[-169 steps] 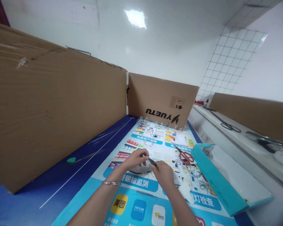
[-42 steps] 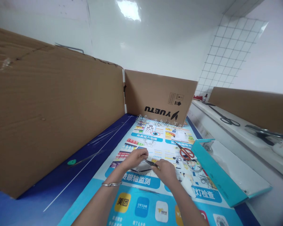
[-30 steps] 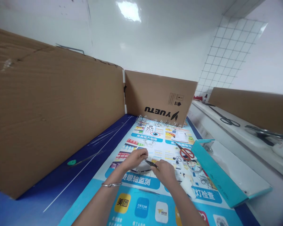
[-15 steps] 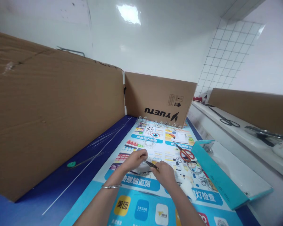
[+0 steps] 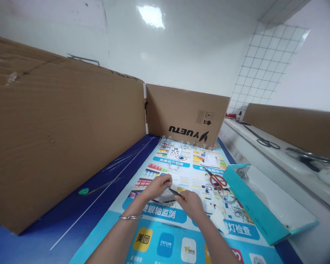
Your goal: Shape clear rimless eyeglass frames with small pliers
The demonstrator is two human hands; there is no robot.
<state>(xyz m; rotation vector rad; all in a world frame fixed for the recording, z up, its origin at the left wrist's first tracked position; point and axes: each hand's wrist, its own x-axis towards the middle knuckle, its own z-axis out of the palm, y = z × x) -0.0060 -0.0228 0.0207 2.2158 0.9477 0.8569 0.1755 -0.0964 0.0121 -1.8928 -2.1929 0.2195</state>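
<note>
My L hand (image 5: 156, 187) has its fingers curled over a thin clear plastic piece (image 5: 164, 197), maybe an eyeglass frame, can't tell; R hand (image 5: 191, 204) has fingers pinching slim dark-metal pliers (image 5: 176, 193), tips right by the L fingers; both sit low centre over a blue printed poster (image 5: 121, 201); red-handled scissors (image 5: 217, 180) lie just right.

A small optical-shop workroom, by the look of it; an eye-care promotional banner (image 5: 165, 216) with an eye chart (image 5: 176, 152) covers the bench toward 12 o'clock; cardboard partitions (image 5: 63, 124) stand at 10 o'clock; scissors (image 5: 217, 180) lie at 2 o'clock.
</note>
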